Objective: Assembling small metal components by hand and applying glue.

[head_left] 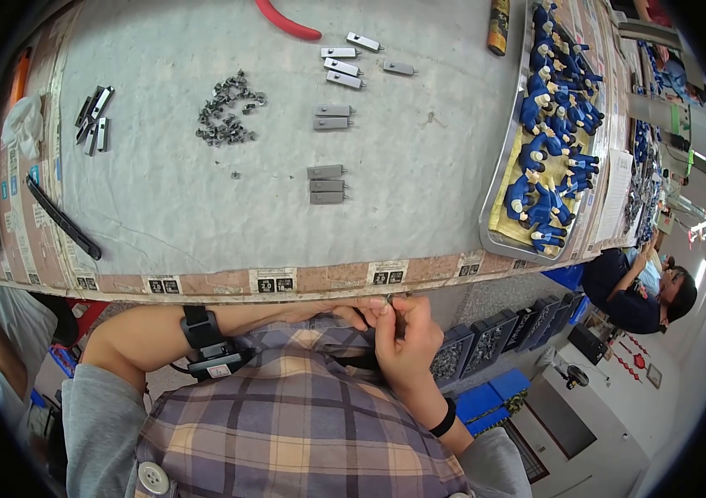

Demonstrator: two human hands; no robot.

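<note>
Just off the near table edge, my two hands meet at the fingertips. My right hand is closed in a pinch, thumb and forefinger together, on a small dark piece too tiny to name. My left hand closes against the same spot from the left; its fingers are partly hidden. Beyond them on the grey mat lie grey rectangular blocks with a thin pin at one end: a near group, a middle pair and a far group. A pile of tiny grey pieces sits to their left.
A metal tray of blue figurines stands at the right. Leftward lie dark and silver blocks, a long black tool and a white crumpled cloth. A red curved handle is at the far edge. A person sits at right.
</note>
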